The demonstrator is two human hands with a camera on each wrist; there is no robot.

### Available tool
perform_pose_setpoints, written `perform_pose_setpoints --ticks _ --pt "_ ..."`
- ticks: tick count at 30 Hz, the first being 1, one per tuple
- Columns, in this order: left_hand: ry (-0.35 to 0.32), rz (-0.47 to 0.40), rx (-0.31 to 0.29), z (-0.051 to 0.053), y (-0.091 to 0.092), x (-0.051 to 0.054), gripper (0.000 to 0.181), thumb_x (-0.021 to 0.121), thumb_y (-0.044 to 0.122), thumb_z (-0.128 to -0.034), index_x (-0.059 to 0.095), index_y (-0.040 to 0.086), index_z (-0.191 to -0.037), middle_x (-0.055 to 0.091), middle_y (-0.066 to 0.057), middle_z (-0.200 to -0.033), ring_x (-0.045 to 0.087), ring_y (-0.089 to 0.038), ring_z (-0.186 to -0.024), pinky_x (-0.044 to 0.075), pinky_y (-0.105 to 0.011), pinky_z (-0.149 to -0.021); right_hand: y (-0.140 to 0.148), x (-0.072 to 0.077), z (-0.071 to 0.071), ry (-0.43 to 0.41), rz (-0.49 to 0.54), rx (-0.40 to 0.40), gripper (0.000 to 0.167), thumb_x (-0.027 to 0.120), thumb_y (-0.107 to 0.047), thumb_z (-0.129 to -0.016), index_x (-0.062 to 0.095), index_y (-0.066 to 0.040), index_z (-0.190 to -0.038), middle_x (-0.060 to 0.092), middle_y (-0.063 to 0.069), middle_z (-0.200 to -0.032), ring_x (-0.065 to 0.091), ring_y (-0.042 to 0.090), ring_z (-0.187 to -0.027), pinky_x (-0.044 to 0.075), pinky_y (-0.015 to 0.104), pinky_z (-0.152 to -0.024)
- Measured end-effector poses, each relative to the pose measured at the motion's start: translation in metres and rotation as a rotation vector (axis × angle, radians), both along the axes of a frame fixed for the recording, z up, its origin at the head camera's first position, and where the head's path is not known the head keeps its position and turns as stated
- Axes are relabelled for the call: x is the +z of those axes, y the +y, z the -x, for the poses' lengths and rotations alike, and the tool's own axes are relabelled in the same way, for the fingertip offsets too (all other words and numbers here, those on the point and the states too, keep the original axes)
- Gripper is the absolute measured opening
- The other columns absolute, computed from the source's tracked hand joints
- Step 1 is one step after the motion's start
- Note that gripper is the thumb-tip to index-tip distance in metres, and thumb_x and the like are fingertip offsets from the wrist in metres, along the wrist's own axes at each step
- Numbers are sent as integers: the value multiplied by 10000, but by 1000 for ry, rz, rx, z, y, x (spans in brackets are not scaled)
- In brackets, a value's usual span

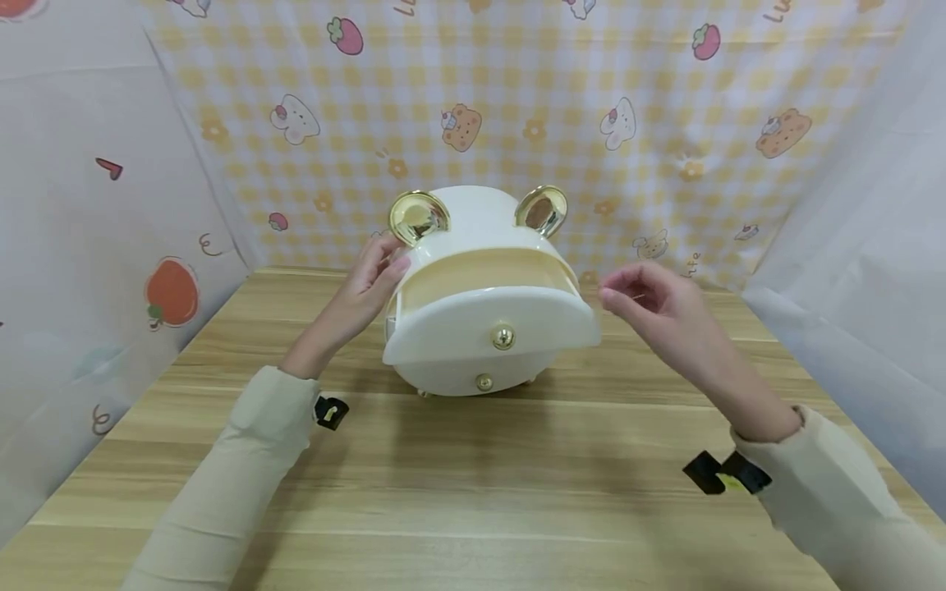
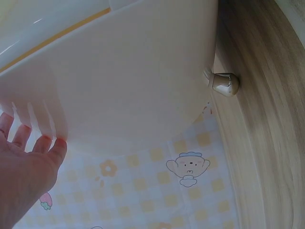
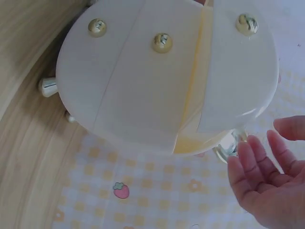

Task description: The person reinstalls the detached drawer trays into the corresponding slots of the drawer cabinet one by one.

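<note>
A white rounded drawer box (image 1: 473,222) with gold ears (image 1: 418,217) stands on the table. Its top drawer (image 1: 488,324) is pulled out and its front carries a gold knob (image 1: 503,336). My left hand (image 1: 372,275) rests against the box's left side near the ear; in the left wrist view the fingertips (image 2: 58,145) touch the white wall. To the right of the box, apart from it, my right hand (image 1: 654,308) hovers with fingers loosely bent. From the right wrist, that hand (image 3: 274,183) looks relaxed, with nothing visible in it.
The wood-grain table (image 1: 473,492) extends in front of the box. Behind hangs a yellow checked cloth (image 1: 532,98), with pale cloth at both sides (image 1: 74,246). Small gold feet (image 2: 225,84) support the box, and lower drawers have gold knobs (image 3: 162,43).
</note>
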State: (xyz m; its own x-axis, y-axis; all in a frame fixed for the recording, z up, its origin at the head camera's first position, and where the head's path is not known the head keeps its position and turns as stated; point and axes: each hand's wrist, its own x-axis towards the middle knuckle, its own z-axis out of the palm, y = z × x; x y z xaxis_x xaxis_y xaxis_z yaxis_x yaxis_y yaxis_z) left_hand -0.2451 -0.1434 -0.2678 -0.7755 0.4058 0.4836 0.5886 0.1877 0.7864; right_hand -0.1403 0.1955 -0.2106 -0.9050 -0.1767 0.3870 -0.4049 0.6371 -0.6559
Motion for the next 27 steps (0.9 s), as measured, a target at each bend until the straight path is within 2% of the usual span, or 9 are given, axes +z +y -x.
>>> perform_pose_setpoints --ticks 4,7,10,16,27 --pt "11 3 -2 1 1 0 392 369 244 -1000 342 147 -1378 312 -64 -1307 408 -183 -1158 427 -333 -916 -4 -11 -12 258 -74 42 195 658 -90 -858 628 -33 -1042 632 59 -977 564 30 -854 458 87 -722" --pt "10 5 2 1 1 0 391 367 251 -1000 342 146 -1376 313 -63 -1300 407 -182 -1157 429 -332 -914 -9 -20 -15 372 -102 50 264 698 -26 -806 630 -27 -1061 632 62 -1001 566 91 -871 441 75 -752" --pt "10 10 8 1 1 0 396 366 256 -1000 338 148 -1380 310 -65 -1293 399 -182 -1162 427 -334 -914 -14 -27 -13 416 -90 43 291 707 11 -784 612 11 -1059 621 78 -1002 568 134 -863 451 94 -766" --pt "3 19 14 2 1 -1 394 367 267 -1001 340 143 -1374 307 -70 -1298 399 -200 -1183 420 -362 -930 -18 -37 -7 465 -66 9 268 717 48 -759 591 52 -995 601 105 -971 541 115 -828 462 98 -764" --pt "-2 15 18 -1 1 0 376 359 263 -1004 353 137 -1358 305 -66 -1306 414 -213 -1190 419 -375 -919 -20 -40 0 482 -62 -4 253 712 41 -767 593 51 -990 598 121 -955 547 126 -813 463 101 -746"
